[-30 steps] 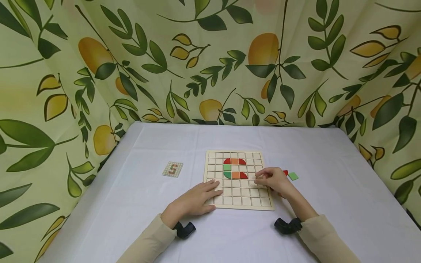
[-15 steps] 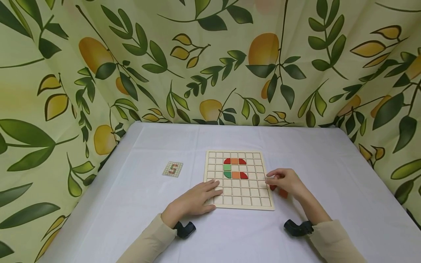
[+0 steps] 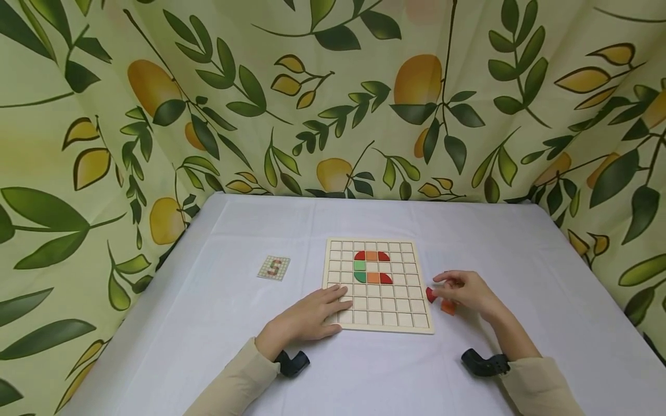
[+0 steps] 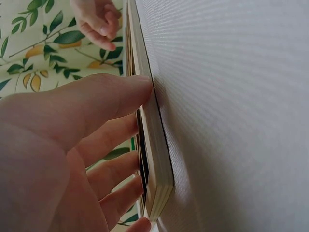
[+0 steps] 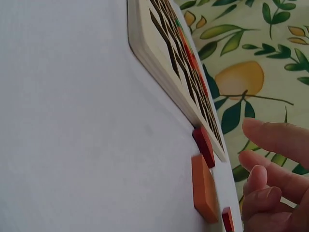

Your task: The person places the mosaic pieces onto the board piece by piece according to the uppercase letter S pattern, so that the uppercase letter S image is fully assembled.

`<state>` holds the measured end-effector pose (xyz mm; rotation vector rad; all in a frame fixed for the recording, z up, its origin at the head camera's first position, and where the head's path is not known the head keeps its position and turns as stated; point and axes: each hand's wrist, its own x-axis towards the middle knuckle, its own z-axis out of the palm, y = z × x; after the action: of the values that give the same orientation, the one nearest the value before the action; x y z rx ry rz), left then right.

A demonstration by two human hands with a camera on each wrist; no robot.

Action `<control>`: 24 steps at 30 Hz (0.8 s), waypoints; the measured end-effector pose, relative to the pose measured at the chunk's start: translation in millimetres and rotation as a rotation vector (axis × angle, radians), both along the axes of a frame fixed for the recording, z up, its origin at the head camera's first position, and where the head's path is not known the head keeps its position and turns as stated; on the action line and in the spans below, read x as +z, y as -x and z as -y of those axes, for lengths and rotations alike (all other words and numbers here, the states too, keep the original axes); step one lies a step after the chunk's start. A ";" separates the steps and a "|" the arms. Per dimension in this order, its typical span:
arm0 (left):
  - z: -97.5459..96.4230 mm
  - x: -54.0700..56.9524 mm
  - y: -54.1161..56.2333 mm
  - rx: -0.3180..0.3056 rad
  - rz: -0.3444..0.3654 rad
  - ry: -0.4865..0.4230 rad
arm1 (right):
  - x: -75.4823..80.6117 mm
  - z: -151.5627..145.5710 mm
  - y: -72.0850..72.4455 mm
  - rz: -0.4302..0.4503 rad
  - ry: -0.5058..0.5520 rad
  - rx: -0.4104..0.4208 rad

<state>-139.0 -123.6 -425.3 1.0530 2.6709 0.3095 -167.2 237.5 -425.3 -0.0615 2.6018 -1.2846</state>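
My left hand point(image 3: 312, 315) rests flat on the lower left corner of a wooden grid board point(image 3: 382, 303), its fingers spread. In the left wrist view the thumb point(image 4: 116, 92) lies against the board's edge. On the board, red, orange and green tiles make a C-like shape, with an orange tile point(image 3: 371, 255) at its top. My right hand point(image 3: 468, 290) hovers just right of the board, thumb and forefinger apart with nothing between them. Below its fingertips lie a red tile point(image 5: 204, 146) beside the board and an orange square tile point(image 5: 203, 188). Another red tile point(image 5: 228, 220) is partly in view.
A small card point(image 3: 273, 267) with an S pattern on a grid lies left of the board. White cloth point(image 3: 250, 231) covers the table. A curtain printed with leaves and fruit point(image 3: 333, 115) hangs behind and at both sides.
My right hand has moved right, from over the board's right side to above the loose tiles, uncovering the red and orange ones and covering a green one. My left hand has stayed still.
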 end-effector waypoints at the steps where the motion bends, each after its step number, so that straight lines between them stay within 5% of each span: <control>1: -0.2 -0.7 0.0 -0.002 -0.001 -0.001 | -0.3 -1.8 0.3 -0.008 -0.012 -0.001; 24: -1.2 1.8 -1.1 0.002 -0.007 0.011 | -6.9 -48.3 7.0 -0.084 -0.110 -0.051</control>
<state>-137.9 -122.4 -423.5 1.0507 2.6766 0.2923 -174.2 285.8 -432.2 -0.0307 2.7573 -1.1763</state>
